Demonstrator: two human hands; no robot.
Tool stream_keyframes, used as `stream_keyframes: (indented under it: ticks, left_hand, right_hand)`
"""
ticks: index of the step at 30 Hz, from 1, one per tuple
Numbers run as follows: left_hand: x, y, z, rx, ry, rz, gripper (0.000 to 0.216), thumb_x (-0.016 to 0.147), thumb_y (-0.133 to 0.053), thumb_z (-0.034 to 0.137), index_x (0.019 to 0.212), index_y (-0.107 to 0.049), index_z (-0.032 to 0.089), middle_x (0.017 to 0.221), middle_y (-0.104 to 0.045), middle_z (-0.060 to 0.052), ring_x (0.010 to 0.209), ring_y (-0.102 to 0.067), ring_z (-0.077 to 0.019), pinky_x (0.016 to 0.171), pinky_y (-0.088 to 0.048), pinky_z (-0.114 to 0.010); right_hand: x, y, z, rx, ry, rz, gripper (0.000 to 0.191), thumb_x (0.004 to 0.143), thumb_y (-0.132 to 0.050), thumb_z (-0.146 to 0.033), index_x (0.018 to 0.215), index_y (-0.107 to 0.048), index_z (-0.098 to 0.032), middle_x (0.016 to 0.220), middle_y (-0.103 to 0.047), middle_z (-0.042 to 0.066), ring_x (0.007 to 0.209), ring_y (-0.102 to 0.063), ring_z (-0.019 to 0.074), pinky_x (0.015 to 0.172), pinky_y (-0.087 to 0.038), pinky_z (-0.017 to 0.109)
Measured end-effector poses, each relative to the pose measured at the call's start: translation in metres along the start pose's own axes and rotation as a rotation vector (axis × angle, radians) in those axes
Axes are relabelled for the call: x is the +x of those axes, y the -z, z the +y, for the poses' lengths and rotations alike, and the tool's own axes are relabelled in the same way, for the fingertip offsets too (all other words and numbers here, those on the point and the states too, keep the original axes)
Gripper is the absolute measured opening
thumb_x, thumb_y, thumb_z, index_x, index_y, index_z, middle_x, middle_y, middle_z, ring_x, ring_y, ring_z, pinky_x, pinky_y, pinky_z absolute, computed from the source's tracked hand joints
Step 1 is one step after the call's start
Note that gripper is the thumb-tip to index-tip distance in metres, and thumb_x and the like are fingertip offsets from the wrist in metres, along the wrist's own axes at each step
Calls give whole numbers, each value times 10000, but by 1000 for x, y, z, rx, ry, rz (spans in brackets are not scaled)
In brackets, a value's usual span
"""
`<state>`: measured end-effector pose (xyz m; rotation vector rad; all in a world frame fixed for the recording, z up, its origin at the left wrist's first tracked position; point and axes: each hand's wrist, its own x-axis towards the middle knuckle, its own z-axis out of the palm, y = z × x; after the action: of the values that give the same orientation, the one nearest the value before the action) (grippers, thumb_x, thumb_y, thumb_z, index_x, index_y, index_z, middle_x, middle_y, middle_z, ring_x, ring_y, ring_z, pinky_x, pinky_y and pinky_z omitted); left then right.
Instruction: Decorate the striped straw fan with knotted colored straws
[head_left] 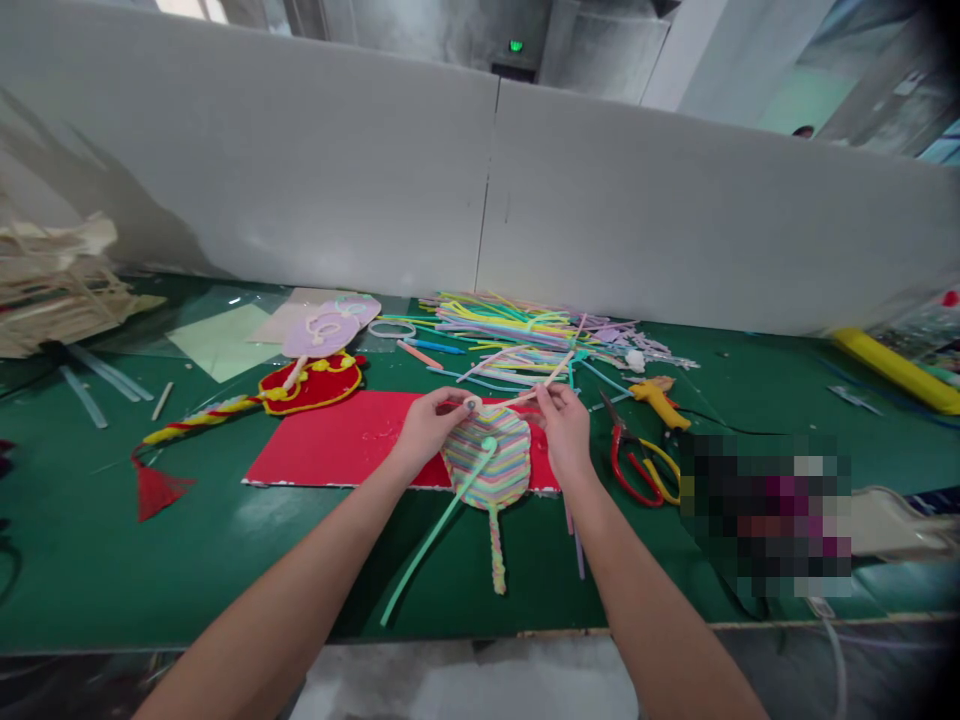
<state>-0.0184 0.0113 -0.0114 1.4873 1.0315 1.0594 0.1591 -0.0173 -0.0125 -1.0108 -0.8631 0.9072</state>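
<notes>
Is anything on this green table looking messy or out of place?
Yes. The coloured craft sticks lie scattered in a loose heap at the back of the table, and one long green strand trails loose from the striped fan toward its front edge.

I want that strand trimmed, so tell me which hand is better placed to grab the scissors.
Right, probably. The scissors lie just beside the right hand, which pinches the pale strand, nothing between. The left hand pinches the striped fan on the far side and would have to cross it.
</notes>
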Motion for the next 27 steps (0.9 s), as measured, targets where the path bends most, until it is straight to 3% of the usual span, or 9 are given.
stream_keyframes:
  ticks: [6,11,18,23,27]
  left_hand:
    - [0,1,2,-12,32,32,320,633,-648,414,811,-625,149,728,-662,-49,690,-609,-161,651,-474,-262]
    - [1,2,1,-234,122,86,350,611,-675,396,846,-605,146,782,-662,-50,737,-623,-163,698,-474,-271]
    - [3,-2,-3,-441,103,109,318,604,-688,315,849,-567,154,770,-621,-9,715,-612,-129,726,-476,-272]
    - [2,3,1,-261,8,73,424,674,-618,306,1079,-553,202,847,-608,-9,788,-582,-132,711,-457,-246]
    - [1,6,1,13,-72,42,267,704,-575,317,922,-653,184,881,-636,-35,834,-567,-157,741,-435,-245]
  right_hand:
    - [0,0,0,5,-24,-4,195,721,-594,-351,774,-534,-173,705,-656,15,632,-641,159,539,-540,275]
    - [1,-1,-1,16,-61,3,210,704,-601,-369,767,-528,-182,733,-658,18,667,-644,169,562,-544,289]
    - [2,0,-1,14,-33,31,207,702,-603,-367,765,-532,-183,712,-648,8,649,-638,170,523,-538,283]
    - [3,1,0,3,-19,44,201,707,-598,-363,764,-534,-181,707,-645,5,638,-635,162,522,-538,278]
    - [4,3,-1,-3,7,73,200,703,-602,-361,748,-532,-179,704,-645,7,636,-634,160,522,-539,273]
